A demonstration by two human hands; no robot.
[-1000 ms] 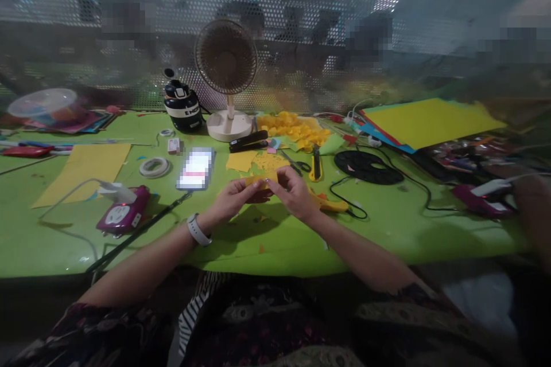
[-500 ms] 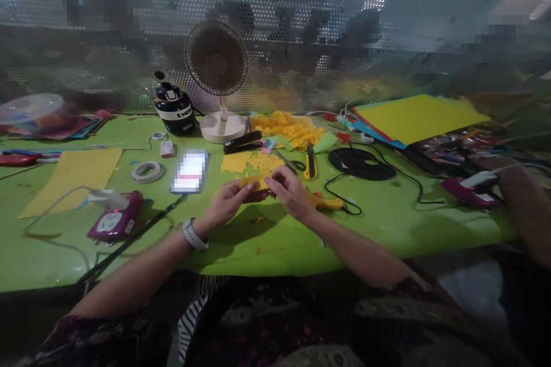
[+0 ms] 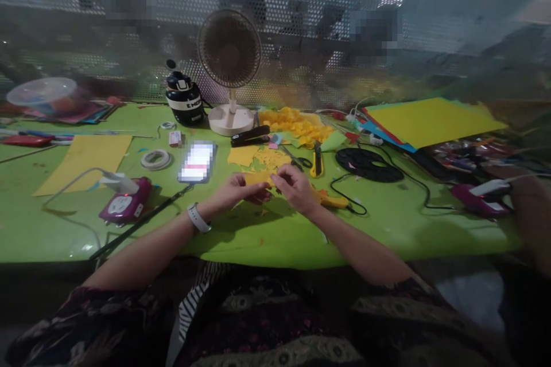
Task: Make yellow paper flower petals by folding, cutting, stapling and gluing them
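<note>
Over the green table (image 3: pixel 258 235), my left hand (image 3: pixel 235 190) and my right hand (image 3: pixel 297 186) meet at a small folded piece of yellow paper (image 3: pixel 259 178). Both hands pinch it between thumb and fingertips, just above the tabletop. A white watch sits on my left wrist. Behind the hands lie cut yellow paper scraps (image 3: pixel 258 157), scissors (image 3: pixel 297 160) and a yellow utility knife (image 3: pixel 317 159). A yellow glue gun (image 3: pixel 331 200) lies just right of my right hand.
A phone (image 3: pixel 197 161), tape roll (image 3: pixel 155 159), magenta power strip (image 3: pixel 124 205) and yellow sheet (image 3: pixel 86 160) lie on the left. A fan (image 3: pixel 229 69), black stapler (image 3: pixel 249 136) and heap of yellow pieces (image 3: pixel 297 123) stand behind. Coloured sheets (image 3: pixel 430 120) and a coiled black cable (image 3: pixel 365 163) lie right. Another person's arm (image 3: pixel 531 212) reaches in at the right edge.
Both hands stay pinched on the yellow paper piece, fingers shifting slightly on it. The view has swung a little; nothing on the table has moved.
</note>
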